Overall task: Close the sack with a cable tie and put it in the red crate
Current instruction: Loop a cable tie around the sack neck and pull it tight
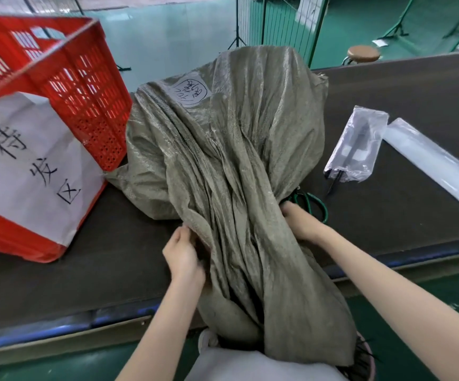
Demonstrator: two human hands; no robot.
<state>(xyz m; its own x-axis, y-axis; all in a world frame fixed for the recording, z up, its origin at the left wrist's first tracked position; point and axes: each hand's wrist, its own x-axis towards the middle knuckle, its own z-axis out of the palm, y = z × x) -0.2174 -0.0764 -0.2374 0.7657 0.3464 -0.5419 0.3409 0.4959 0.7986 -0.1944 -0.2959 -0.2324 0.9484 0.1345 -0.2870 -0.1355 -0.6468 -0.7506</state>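
Observation:
A large grey-green woven sack (231, 149) lies on the dark table (71, 273), its loose open end draped over the near edge toward me. A white label with handwriting is stuck on its upper part. My left hand (184, 257) grips the sack's left fold. My right hand (299, 218) pinches the gathered fabric on the right side. The red crate (57, 86) stands tilted at the left, with a white paper sign on its front. Black cable ties lie in a clear plastic bag (354, 147) to the right.
Green-handled scissors (316, 204) lie partly hidden behind the sack by my right hand. A long clear plastic packet (431, 166) rests at the far right. A round stool (363, 55) and green fencing stand beyond the table.

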